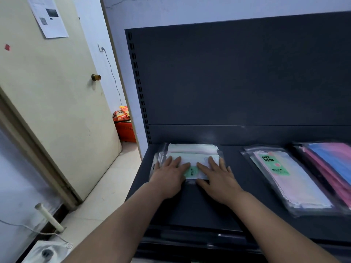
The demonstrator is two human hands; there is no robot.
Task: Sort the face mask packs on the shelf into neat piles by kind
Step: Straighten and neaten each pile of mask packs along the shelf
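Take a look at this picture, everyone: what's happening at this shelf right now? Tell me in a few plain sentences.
A person presses the left hand and the right hand flat on a pile of pale face mask packs at the left end of a dark shelf, apparently squaring it up. To the right lies a FACE MASK pack, and beyond it pink and blue packs run out of frame.

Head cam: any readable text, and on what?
"FACE MASK": on the green label of the pastel pack.
Dark print lower on that label: too blurred to read.
Green patch on the leftmost pack: print too blurred to read.
Paper sheet on the door: text too small to read.
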